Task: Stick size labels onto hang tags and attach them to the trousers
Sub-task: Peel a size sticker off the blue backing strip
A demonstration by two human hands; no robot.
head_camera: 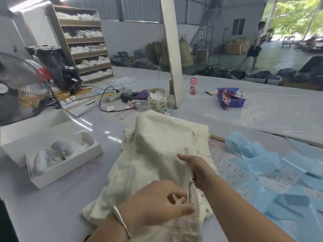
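**Readying the trousers for a tag**

While both hands work at the near end of the cream trousers (157,154), no hang tag is in either of them — so this reads as the preparing step, finding or exposing the spot where a tag will go. The trousers lie folded in a stack on the white worktop (61,198), straight ahead of the person. The left hand (157,203), a bangle at its wrist, rests on the fabric with fingers curled, its grip seeming to pinch a fold near the fly. The right hand (194,166) lies flatter, thumb out, its fingers tucked into the cloth along a seam; whether they clench it I cannot tell.

To the right, touching the trousers' edge, sheets of printed size labels (232,173) lie among loose blue backing paper (262,165). A white box (57,172) sits to the left.

My guess at the next move: a label peeled, a tag fetched — no tags are plainly visible near the hands.
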